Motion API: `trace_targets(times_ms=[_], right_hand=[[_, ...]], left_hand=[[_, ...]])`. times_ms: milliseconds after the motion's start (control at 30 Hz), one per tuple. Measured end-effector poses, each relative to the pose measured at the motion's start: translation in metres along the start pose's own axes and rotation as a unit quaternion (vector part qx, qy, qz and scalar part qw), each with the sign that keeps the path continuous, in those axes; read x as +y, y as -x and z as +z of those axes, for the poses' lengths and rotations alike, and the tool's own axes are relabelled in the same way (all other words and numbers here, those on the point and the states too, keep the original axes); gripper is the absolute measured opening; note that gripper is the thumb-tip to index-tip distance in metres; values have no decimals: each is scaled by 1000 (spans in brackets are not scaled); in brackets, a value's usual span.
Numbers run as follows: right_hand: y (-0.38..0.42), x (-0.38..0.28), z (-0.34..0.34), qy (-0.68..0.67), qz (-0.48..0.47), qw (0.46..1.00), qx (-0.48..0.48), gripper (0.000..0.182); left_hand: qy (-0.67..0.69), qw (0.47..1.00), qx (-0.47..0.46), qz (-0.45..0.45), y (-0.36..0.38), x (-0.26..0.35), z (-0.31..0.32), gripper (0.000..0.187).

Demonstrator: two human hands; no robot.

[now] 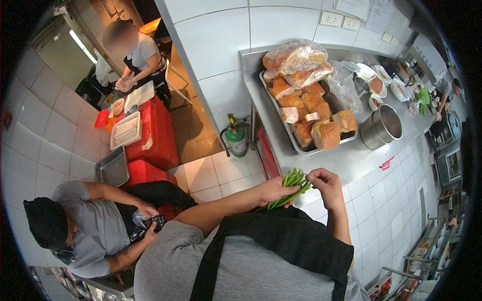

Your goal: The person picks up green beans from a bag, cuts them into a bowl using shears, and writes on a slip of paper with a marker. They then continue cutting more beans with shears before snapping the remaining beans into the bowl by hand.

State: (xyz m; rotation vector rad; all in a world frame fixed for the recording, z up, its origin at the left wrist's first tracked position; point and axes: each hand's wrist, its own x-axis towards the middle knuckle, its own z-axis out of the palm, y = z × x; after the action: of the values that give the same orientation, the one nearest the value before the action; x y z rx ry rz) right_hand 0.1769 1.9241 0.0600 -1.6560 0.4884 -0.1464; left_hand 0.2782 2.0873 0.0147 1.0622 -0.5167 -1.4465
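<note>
My left hand [275,191] is wrapped round a bunch of green beans [296,181], held in front of my black apron, short of the steel counter's edge. The beans' upper ends fan out past my thumb, and some lower ends show beneath it. My right hand [325,183] is beside the bunch with thumb and fingers pinched together at the bean tips. What lies inside that pinch is too small to make out.
On the steel counter [321,163] are a tray of browned meat chunks [314,103], a plastic-wrapped meat piece [296,60], steel pots [380,126] and bowls. A fire extinguisher [235,138] stands by the wall. Co-workers sit at left, one near red containers [155,133].
</note>
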Motion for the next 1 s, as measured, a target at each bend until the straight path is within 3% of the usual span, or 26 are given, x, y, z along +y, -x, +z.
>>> trace_targets(times_ms=[200,367,533,800,1000], right_hand=[[-3,13,7,-80,58,994,-39,22],[6,7,12,-52,-5,998,18,24],[17,14,4,-63,-6,997,51,26],[32,10,-8,-109,-44,990,84,19],[41,10,-27,-166,-38,983,63,27]], left_hand=[[44,998,-11,-46,7,-3,-7,32],[75,995,28,-57,12,0,-5,35],[109,990,20,-90,14,2,-6,29],[47,996,67,-29,0,3,12,26],[51,994,98,13,-14,2,39,27]])
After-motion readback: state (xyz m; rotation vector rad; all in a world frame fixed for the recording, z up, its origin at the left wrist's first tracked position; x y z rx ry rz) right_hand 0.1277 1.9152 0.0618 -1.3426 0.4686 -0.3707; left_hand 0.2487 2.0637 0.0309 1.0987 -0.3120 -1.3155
